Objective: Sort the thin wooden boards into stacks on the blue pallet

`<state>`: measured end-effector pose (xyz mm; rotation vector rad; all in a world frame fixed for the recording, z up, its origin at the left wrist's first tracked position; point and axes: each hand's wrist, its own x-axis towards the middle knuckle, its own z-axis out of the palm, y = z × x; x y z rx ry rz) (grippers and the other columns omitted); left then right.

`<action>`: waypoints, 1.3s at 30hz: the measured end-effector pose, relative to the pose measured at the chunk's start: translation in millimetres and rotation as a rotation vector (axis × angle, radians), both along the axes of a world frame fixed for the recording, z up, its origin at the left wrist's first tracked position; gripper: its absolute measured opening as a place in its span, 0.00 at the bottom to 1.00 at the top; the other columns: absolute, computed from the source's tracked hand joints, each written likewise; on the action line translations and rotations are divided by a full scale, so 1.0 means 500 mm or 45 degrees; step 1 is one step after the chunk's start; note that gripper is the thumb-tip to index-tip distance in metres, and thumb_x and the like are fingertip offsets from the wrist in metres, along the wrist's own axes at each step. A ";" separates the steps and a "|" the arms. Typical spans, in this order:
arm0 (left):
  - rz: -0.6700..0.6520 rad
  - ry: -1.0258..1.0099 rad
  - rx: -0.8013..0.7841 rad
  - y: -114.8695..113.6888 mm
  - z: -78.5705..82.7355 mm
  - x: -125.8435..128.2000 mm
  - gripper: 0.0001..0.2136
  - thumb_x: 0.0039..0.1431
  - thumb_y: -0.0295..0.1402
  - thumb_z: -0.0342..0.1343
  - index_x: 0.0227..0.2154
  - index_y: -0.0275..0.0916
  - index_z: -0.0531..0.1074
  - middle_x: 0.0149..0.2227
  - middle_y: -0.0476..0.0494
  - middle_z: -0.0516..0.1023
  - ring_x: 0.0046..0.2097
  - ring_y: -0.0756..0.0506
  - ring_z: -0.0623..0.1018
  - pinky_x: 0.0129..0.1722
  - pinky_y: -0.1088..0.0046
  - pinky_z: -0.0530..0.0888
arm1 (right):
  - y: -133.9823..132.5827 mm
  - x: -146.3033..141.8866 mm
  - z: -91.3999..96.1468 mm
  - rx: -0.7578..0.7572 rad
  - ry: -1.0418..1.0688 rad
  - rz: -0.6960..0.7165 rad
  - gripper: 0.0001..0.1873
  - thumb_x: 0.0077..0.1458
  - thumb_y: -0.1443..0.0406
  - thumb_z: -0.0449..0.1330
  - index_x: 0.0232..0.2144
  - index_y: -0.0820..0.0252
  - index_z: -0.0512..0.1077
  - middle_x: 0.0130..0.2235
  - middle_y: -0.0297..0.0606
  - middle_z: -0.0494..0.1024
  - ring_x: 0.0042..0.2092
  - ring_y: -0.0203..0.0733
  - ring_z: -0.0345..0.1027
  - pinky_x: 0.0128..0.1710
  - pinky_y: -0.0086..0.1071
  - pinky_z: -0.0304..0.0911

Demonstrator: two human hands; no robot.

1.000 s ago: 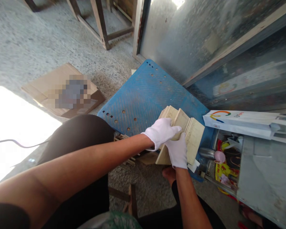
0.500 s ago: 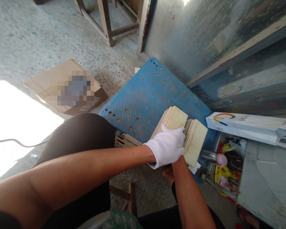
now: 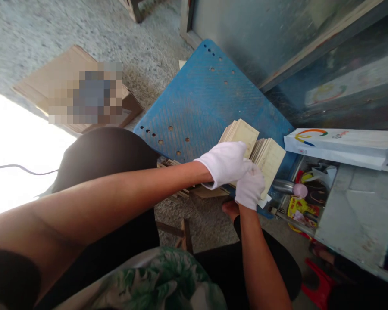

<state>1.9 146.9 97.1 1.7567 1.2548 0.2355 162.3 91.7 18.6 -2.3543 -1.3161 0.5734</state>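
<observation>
Two rows of thin pale wooden boards stand side by side at the right of a blue plastic table: the left stack and the right stack. My left hand, in a white glove, lies over the near part of the left stack, its fingers curled round the boards. Close against it is my right hand, gloved too, at the near side of the right stack. Its fingers are bent together, and their tips are partly hidden, so what they hold does not show clearly.
The blue tabletop has small holes. A white paper bag lies right of it, above an open drawer with packets. A cardboard box sits on the floor at left. Further boards show under the table's near edge.
The view has tipped, so the scene sits higher. My right hand, mostly hidden behind the left before, now shows beside it. My left hand has moved further over the left stack.
</observation>
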 end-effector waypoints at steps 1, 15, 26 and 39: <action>-0.011 0.016 0.011 0.003 -0.002 0.000 0.20 0.59 0.43 0.47 0.46 0.33 0.69 0.42 0.36 0.77 0.45 0.40 0.77 0.44 0.66 0.72 | -0.032 0.009 0.003 -0.057 -0.004 -0.038 0.29 0.58 0.49 0.47 0.42 0.65 0.75 0.39 0.46 0.78 0.43 0.47 0.71 0.43 0.36 0.63; -0.103 0.070 0.009 -0.001 -0.011 0.022 0.20 0.58 0.44 0.48 0.45 0.33 0.69 0.42 0.34 0.77 0.43 0.40 0.76 0.40 0.68 0.69 | -0.243 0.039 -0.139 -0.562 -0.617 0.617 0.21 0.63 0.64 0.51 0.56 0.61 0.67 0.52 0.47 0.72 0.50 0.45 0.66 0.45 0.33 0.61; -0.120 0.051 0.019 -0.002 -0.018 0.024 0.19 0.58 0.43 0.48 0.44 0.33 0.70 0.41 0.37 0.77 0.43 0.41 0.76 0.41 0.68 0.70 | -0.235 0.031 -0.168 -0.532 -0.890 0.802 0.24 0.60 0.62 0.55 0.56 0.68 0.65 0.46 0.49 0.71 0.44 0.48 0.63 0.38 0.38 0.57; -0.138 0.071 0.005 -0.007 -0.011 0.021 0.18 0.58 0.42 0.49 0.45 0.33 0.70 0.40 0.37 0.77 0.43 0.41 0.76 0.42 0.68 0.70 | -0.239 0.032 -0.159 -0.478 -0.775 0.827 0.26 0.57 0.63 0.57 0.55 0.73 0.64 0.49 0.53 0.70 0.54 0.55 0.57 0.53 0.44 0.51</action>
